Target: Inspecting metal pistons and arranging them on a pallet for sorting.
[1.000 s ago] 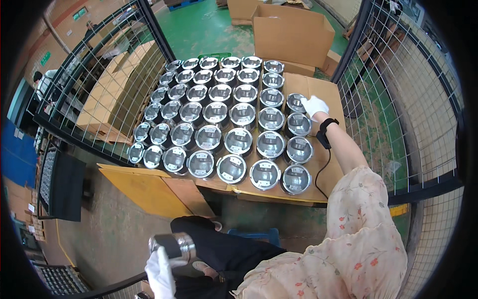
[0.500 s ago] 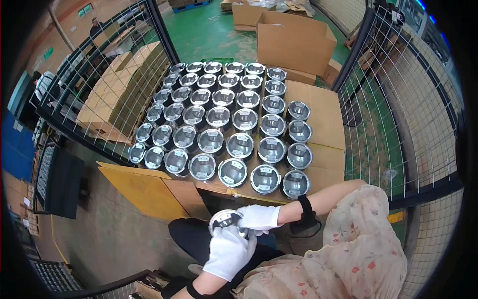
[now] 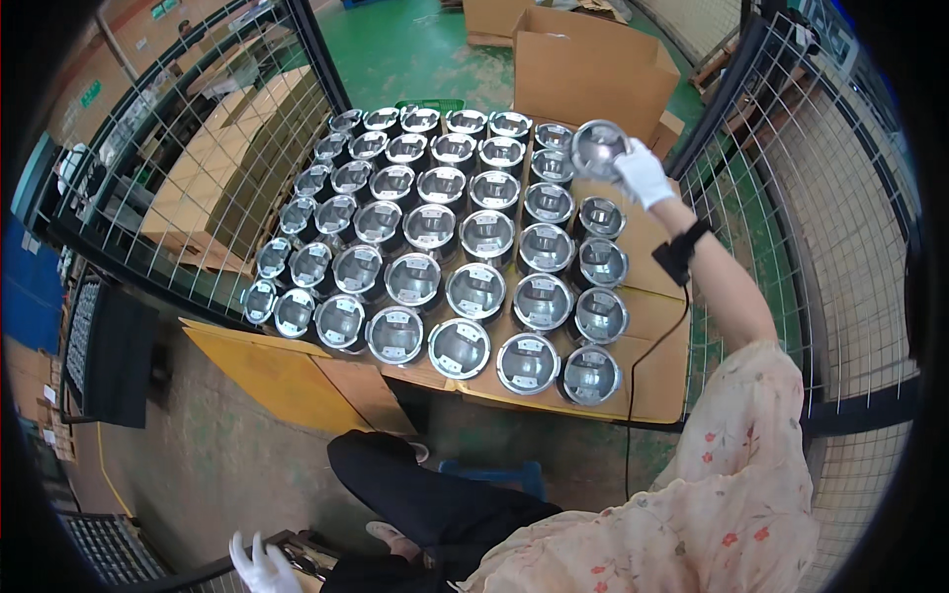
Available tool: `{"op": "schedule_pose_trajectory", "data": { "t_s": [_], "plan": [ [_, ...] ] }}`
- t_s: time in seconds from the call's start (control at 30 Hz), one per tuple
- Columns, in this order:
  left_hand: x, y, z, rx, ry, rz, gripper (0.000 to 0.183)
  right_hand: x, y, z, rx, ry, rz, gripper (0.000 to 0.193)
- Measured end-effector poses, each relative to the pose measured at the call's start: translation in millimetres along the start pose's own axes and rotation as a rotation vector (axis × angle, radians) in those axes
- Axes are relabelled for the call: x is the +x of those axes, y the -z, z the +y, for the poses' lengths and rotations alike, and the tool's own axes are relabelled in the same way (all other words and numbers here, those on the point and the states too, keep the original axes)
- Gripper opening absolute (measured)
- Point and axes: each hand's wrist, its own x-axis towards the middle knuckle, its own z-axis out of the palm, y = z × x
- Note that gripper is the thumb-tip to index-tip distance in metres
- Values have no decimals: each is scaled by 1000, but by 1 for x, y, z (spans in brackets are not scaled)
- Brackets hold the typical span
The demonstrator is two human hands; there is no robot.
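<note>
Silvery metal showed in the round piston (image 3: 599,148) that the white-gloved right hand (image 3: 643,174) grasped, raised at about 1 o'clock over the far right corner of the cardboard-covered worktop (image 3: 660,368). Rows of similar pistons (image 3: 431,227) stood close together on that worktop, with cardboard boxes (image 3: 583,64) beyond at 12 o'clock. At 7 o'clock the gloved left hand (image 3: 259,566) hung low beside the dark trousers (image 3: 435,504), fingers spread and grasping nothing.
</note>
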Motion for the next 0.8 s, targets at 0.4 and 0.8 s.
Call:
{"op": "schedule_pose_trajectory", "data": {
  "t_s": [0.4,0.8],
  "plan": [
    [-254,59,-118,226,578,-705,29,76,-68,143,-68,-295,-211,33],
    [-220,38,-88,94,548,-643,31,85,-65,167,-546,-205,-240,43]
  ]
}}
